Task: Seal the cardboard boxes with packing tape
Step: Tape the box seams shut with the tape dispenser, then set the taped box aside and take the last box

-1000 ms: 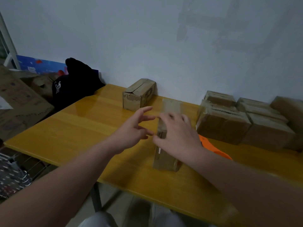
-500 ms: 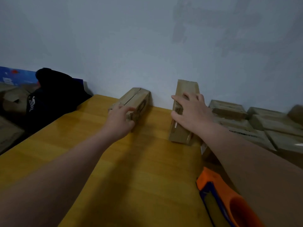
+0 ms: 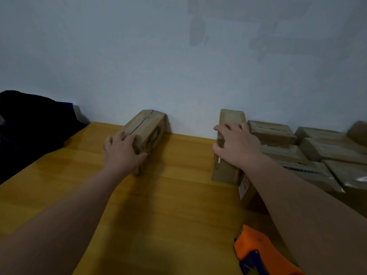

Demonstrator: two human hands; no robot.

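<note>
A person reaches both bare arms across a yellow wooden table [image 3: 168, 211] toward a pale wall. The left hand [image 3: 123, 152] grips the near end of a cardboard box [image 3: 148, 127] lying lengthwise with its far end at the wall, fingers curled over the top edge, thumb on its right side; a dark seam runs between the 2 top flaps. The right hand [image 3: 239, 146] grips a second cardboard box [image 3: 231, 117], fingers laid over its top, thumb on the left face. This box stands well apart from the first and just beside a cluster of further boxes [image 3: 317, 153] at the right. An orange tape dispenser [image 3: 256, 247] lies at the table's near edge, under the right forearm. A dark bag [image 3: 29, 120] sits at far left.
</note>
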